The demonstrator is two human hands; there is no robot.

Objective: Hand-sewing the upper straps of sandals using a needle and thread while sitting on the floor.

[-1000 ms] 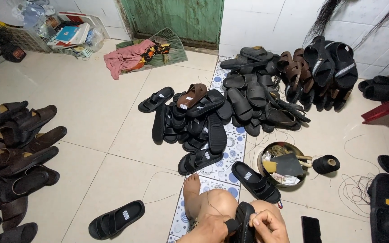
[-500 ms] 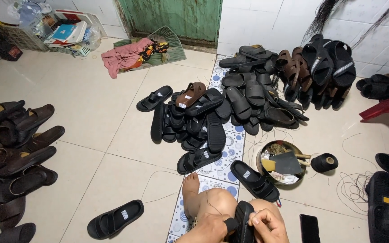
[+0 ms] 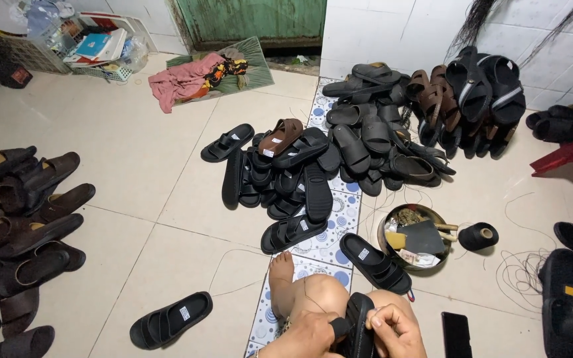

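pale floor tiles (image 3: 134, 199) spread out under heaps of footwear: a black sandal pile (image 3: 286, 176) in the middle, brown sandals (image 3: 21, 219) along the left edge, more black ones against the white wall. a round metal bowl (image 3: 414, 238) of small tools sits beside a spool of black thread (image 3: 479, 236), and loose thread trails across the tiles. a dark phone (image 3: 457, 335) lies at the bottom right.

at the bottom edge, a black sandal (image 3: 359, 325) stands on its edge against the person's bare knee. the left hand (image 3: 310, 331) is clamped around its side, thumb pressed on the strap; the right hand (image 3: 396, 331) pinches the strap edge with fingers closed together. whether a needle is held i cannot tell.

judging by the thread and pose, this looks like hand-stitching the strap to the sole, mid-seam. the next move calls for a steady hold by the left hand while the right works precisely at the strap edge.
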